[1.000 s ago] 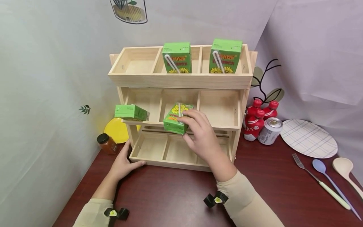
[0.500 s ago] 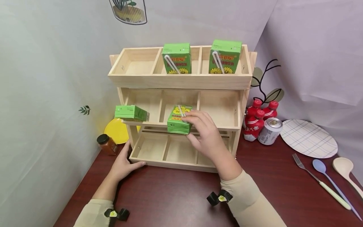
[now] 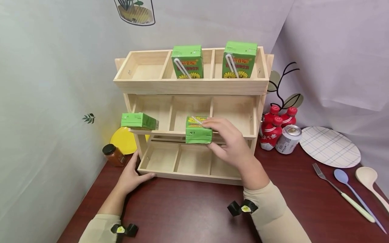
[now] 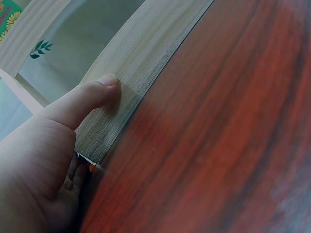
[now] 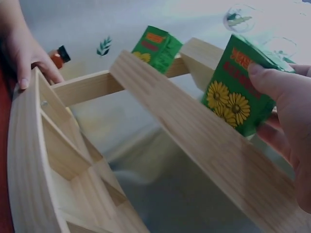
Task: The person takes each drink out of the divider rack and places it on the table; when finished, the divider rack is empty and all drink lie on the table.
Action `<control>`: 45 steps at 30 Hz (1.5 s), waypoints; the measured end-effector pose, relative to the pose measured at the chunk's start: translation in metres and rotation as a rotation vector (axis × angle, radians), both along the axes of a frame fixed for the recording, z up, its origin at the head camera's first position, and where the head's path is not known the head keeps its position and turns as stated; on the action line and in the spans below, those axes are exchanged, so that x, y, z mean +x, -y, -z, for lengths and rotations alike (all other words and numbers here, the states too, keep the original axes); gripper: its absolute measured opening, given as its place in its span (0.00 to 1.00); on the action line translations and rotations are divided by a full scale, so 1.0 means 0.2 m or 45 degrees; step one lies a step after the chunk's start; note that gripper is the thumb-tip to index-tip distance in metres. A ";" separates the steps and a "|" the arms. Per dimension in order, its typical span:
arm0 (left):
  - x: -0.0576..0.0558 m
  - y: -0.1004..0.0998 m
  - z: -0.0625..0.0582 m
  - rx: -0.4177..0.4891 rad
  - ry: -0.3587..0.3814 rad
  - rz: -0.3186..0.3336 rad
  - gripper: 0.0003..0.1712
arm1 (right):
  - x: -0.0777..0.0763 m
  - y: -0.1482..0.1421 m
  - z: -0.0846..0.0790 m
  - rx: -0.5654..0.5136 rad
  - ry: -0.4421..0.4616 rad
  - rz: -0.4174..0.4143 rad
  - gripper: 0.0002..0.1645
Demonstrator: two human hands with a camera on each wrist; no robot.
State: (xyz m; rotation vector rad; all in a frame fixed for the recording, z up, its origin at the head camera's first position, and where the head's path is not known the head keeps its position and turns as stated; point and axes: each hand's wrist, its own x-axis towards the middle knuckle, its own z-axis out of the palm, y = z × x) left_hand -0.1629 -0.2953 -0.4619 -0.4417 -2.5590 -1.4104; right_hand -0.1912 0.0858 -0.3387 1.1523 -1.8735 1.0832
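Note:
My right hand [image 3: 229, 140] grips a green drink carton [image 3: 199, 135] with a white straw on its front, thumb on one side and fingers on the other. In the right wrist view this drink carton [image 5: 238, 92] leans over the front board of the middle tier. In the head view it sits at the middle tier's centre compartment. My left hand [image 3: 129, 177] holds the lower left corner of the three-tier wooden rack [image 3: 191, 87]; the left wrist view shows its thumb [image 4: 97, 92] on the front board. A second green carton [image 3: 139, 120] lies tilted in the middle tier's left compartment.
Two green cartons, one in the centre [image 3: 187, 62] and one at right [image 3: 240, 60], stand in the top tier. Right of the rack are red bottles [image 3: 270, 133], a can [image 3: 289, 139], a plate [image 3: 329, 146], a fork and spoons. Left are a jar [image 3: 113, 155] and yellow plate [image 3: 124, 141].
My right hand has shifted right and turned the held carton, so its green top end now faces the head camera more squarely. My left hand keeps its hold on the rack corner.

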 end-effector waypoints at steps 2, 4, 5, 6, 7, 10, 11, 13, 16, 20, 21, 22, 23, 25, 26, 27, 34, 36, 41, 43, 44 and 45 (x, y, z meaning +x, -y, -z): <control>0.00 0.00 0.00 0.002 0.003 0.000 0.64 | 0.01 -0.01 -0.01 -0.034 0.014 -0.018 0.26; 0.00 0.00 -0.01 0.004 0.005 0.001 0.64 | 0.02 -0.03 -0.01 -0.057 0.024 -0.027 0.26; 0.00 0.00 -0.01 0.004 0.006 0.000 0.64 | 0.02 -0.03 -0.02 -0.065 0.025 -0.029 0.27; 0.00 0.00 -0.01 0.004 0.005 0.001 0.64 | 0.02 -0.03 -0.02 -0.069 0.024 -0.032 0.27; 0.00 0.00 -0.01 0.003 0.005 0.000 0.64 | 0.02 -0.04 -0.02 -0.072 0.026 -0.037 0.27; 0.00 0.00 0.00 -0.007 0.006 -0.005 0.65 | 0.02 -0.04 -0.02 -0.069 0.024 -0.050 0.27; 0.01 0.00 0.00 -0.010 0.006 -0.008 0.65 | 0.02 -0.04 -0.02 -0.068 0.022 -0.055 0.27; 0.01 0.00 0.00 -0.008 0.006 -0.008 0.65 | 0.02 -0.04 -0.03 -0.064 0.021 -0.065 0.27; 0.00 0.00 0.01 0.002 0.004 0.003 0.64 | 0.02 -0.05 -0.03 -0.054 0.014 -0.068 0.27; -0.01 0.00 0.01 0.014 0.009 0.015 0.64 | 0.02 -0.06 -0.03 -0.045 0.012 -0.053 0.27; -0.01 0.00 0.01 0.014 0.011 0.015 0.65 | 0.02 -0.06 -0.03 -0.043 0.015 -0.049 0.28; -0.01 0.00 0.01 0.015 0.013 0.014 0.65 | 0.02 -0.06 -0.03 -0.040 0.018 -0.045 0.28; -0.01 0.00 0.01 0.015 0.015 0.015 0.65 | 0.03 -0.07 -0.03 -0.039 0.020 -0.044 0.28; -0.01 0.00 0.01 0.015 0.013 0.015 0.65 | 0.03 -0.07 -0.04 -0.038 0.025 -0.046 0.28; -0.01 0.00 0.01 0.016 0.011 0.015 0.65 | 0.03 -0.07 -0.04 -0.038 0.026 -0.048 0.28; -0.01 0.00 0.01 0.018 0.010 0.015 0.64 | 0.03 -0.08 -0.04 -0.039 0.027 -0.050 0.28; -0.01 0.00 0.01 0.027 0.008 0.018 0.64 | 0.03 -0.09 -0.04 -0.043 0.020 -0.052 0.29; -0.01 0.00 0.01 0.024 0.012 0.016 0.65 | 0.03 -0.09 -0.04 -0.046 0.015 -0.036 0.30; 0.00 0.00 0.00 0.016 0.014 0.008 0.65 | 0.03 -0.11 -0.04 -0.070 0.020 -0.003 0.30; 0.00 0.00 0.00 0.012 0.012 0.007 0.64 | 0.03 -0.11 -0.04 -0.076 0.023 0.007 0.31; 0.00 0.00 0.00 0.010 0.010 0.007 0.64 | 0.03 -0.12 -0.04 -0.080 0.022 0.013 0.31; 0.00 0.00 -0.01 0.007 0.009 0.006 0.64 | 0.03 -0.12 -0.04 -0.086 0.023 0.017 0.31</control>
